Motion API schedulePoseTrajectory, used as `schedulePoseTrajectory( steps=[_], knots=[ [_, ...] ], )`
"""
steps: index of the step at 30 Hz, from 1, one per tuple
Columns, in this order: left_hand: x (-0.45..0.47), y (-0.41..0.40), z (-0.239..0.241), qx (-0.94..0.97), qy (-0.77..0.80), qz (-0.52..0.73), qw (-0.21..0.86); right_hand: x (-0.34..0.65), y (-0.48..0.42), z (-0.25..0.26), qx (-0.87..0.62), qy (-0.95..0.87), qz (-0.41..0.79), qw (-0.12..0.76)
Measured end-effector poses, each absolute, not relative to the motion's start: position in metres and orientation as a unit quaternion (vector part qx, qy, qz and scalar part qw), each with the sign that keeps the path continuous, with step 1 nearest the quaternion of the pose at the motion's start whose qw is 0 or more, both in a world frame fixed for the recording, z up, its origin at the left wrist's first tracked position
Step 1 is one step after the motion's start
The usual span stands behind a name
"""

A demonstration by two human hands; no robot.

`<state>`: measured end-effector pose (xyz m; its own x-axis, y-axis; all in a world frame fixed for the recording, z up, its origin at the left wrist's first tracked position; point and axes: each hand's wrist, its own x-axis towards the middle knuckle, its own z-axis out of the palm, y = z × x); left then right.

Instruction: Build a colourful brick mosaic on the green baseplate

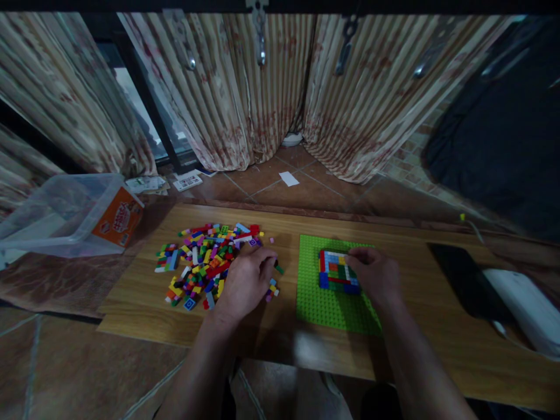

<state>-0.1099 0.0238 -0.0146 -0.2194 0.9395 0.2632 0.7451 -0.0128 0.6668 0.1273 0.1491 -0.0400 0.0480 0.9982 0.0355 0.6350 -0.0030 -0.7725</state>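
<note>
Wooden surface: carrying everything, running left to right before the person.
Green baseplate: lying flat, right of centre.
Brick pile: spreading loose to the left of the baseplate, apart from it.
Left hand: resting knuckles-up on the pile's right edge, the nearer hand to it; its grip is curling under, contents hidden.
Right hand: reaching in from the right, fingertips touching the brick square; whether its grip is closing, I cannot tell.
Brick square: sitting on the baseplate's upper half.

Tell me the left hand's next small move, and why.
The left hand lies against the pile of small coloured plastic bricks, and the right hand rests on the square multicoloured brick panel on the green studded baseplate; probably pinch one brick from that pile.
</note>
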Motion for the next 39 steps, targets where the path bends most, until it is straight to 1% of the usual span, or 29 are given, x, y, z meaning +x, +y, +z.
schedulePoseTrajectory(
  steps=[4,6,8,11,16,21,24,26,28,33,39],
  knots=[
    [-0.12,0.022,-0.011,0.566,0.7,0.42,0.113,0.121,0.141,-0.032,-0.637,-0.626,0.248,0.376],
    [-0.126,0.021,-0.009,0.535,0.714,0.44,0.106,0.113,0.133,-0.029,-0.602,-0.63,0.263,0.415],
    [-0.132,0.019,-0.007,0.511,0.728,0.447,0.096,0.101,0.122,-0.026,-0.553,-0.649,0.296,0.431],
    [-0.14,0.017,-0.007,0.481,0.742,0.461,0.079,0.083,0.1,-0.026,-0.47,-0.718,0.33,0.393],
    [-0.145,0.015,-0.008,0.453,0.749,0.475,0.086,0.062,0.071,-0.03,-0.351,-0.822,0.356,0.272],
    [-0.14,0.014,-0.007,0.485,0.741,0.456,0.09,0.045,0.061,-0.037,-0.331,-0.855,0.332,0.223],
    [-0.137,0.014,-0.006,0.5,0.737,0.441,0.11,0.034,0.059,-0.042,-0.344,-0.86,0.309,0.216],
    [-0.136,0.014,-0.007,0.506,0.733,0.438,0.121,0.028,0.058,-0.045,-0.361,-0.854,0.3,0.225],
    [-0.135,0.014,-0.008,0.513,0.727,0.439,0.126,0.023,0.058,-0.048,-0.37,-0.84,0.315,0.242],
    [-0.13,0.014,-0.01,0.518,0.711,0.45,0.153,0.018,0.061,-0.047,-0.399,-0.722,0.457,0.333],
    [-0.113,0.014,-0.011,0.52,0.679,0.435,0.282,0.025,0.07,-0.045,-0.418,-0.603,0.527,0.429]
  ],
)
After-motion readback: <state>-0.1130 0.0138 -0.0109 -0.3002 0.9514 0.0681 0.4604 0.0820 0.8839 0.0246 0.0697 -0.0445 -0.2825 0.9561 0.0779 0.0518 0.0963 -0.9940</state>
